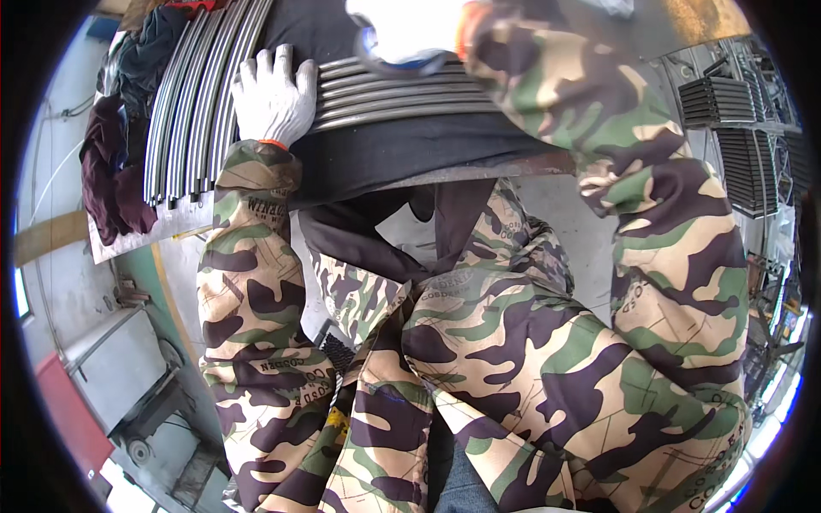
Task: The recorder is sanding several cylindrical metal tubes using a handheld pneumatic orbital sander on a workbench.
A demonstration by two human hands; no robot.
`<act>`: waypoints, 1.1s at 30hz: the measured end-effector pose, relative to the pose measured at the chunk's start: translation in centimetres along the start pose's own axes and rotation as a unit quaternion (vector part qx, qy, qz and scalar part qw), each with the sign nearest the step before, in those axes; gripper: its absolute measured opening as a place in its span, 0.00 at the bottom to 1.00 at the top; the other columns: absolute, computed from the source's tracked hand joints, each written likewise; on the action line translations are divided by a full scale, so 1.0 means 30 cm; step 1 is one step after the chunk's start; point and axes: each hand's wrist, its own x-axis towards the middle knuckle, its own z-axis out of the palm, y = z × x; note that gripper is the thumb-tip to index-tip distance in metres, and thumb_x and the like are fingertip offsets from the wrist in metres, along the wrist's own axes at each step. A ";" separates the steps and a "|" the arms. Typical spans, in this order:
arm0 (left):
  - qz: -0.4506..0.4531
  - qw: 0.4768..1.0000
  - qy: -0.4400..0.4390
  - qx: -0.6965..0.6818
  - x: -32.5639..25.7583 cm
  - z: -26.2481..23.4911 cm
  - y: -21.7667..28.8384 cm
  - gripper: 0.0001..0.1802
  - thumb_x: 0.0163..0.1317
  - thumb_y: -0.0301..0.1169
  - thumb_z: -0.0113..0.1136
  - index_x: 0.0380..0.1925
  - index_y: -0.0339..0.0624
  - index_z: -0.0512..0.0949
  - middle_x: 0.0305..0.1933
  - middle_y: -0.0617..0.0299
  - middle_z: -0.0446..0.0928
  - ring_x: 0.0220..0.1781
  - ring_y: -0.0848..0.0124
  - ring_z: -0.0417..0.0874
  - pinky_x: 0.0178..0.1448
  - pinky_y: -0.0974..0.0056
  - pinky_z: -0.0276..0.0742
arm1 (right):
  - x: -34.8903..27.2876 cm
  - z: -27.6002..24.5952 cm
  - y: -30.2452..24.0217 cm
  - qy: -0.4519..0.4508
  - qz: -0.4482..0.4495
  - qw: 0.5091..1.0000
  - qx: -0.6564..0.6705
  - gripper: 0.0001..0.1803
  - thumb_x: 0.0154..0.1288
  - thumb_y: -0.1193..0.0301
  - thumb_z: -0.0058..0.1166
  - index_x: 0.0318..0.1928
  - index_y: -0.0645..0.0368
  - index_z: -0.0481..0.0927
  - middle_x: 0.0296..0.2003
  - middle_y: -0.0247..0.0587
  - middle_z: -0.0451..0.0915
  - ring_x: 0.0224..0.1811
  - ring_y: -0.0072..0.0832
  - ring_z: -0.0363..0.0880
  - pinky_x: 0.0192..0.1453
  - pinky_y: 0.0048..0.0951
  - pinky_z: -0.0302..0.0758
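Note:
My left hand (274, 96), in a white knitted glove, lies flat with its fingers spread at the left ends of a row of grey metal rods (402, 96). These rods lie side by side across the black cloth (385, 154) on the table. My right hand (419, 26), also gloved in white, is over the far side of the same rods and smeared by motion. A curved blue-edged shape (402, 67) shows at its lower side; I cannot make out what it is. The right fingers cannot be told apart.
More metal rods (201, 94) lie lengthwise at the table's left, beside dark crumpled clothing (115, 179). A brown surface (693, 21) is at the far right. Stacked dark bars (723, 103) sit on a rack at the right. A grey machine or cabinet (120, 368) stands at lower left.

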 end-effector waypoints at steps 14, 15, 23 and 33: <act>0.023 0.996 0.073 0.048 0.036 0.062 -0.045 0.13 0.72 0.41 0.58 0.51 0.60 0.87 0.63 0.57 0.82 0.63 0.47 0.79 0.62 0.38 0.77 | -0.258 -0.036 0.160 0.026 0.035 0.999 0.006 0.14 0.64 0.61 0.58 0.42 0.57 0.87 0.41 0.56 0.86 0.45 0.56 0.87 0.50 0.53 0.83; 0.027 0.996 0.074 0.048 0.037 0.066 -0.039 0.13 0.72 0.41 0.58 0.51 0.60 0.87 0.63 0.57 0.82 0.63 0.47 0.79 0.62 0.38 0.77 | -0.253 -0.035 0.176 0.044 0.031 0.999 -0.002 0.14 0.64 0.61 0.58 0.42 0.56 0.87 0.41 0.55 0.86 0.45 0.55 0.87 0.50 0.53 0.84; 0.024 0.996 0.064 0.049 0.027 0.041 -0.044 0.13 0.72 0.41 0.57 0.51 0.61 0.87 0.64 0.58 0.82 0.62 0.47 0.79 0.62 0.38 0.77 | -0.195 -0.034 0.153 -0.003 0.045 0.999 -0.001 0.15 0.62 0.64 0.59 0.45 0.57 0.88 0.44 0.57 0.87 0.47 0.55 0.88 0.52 0.51 0.84; 0.020 0.996 0.078 0.043 0.034 0.025 -0.025 0.13 0.72 0.41 0.57 0.49 0.61 0.88 0.62 0.58 0.83 0.61 0.47 0.79 0.64 0.37 0.76 | 0.000 -0.022 0.096 -0.036 0.055 0.997 -0.034 0.17 0.59 0.66 0.61 0.46 0.58 0.91 0.42 0.57 0.91 0.46 0.55 0.92 0.50 0.50 0.87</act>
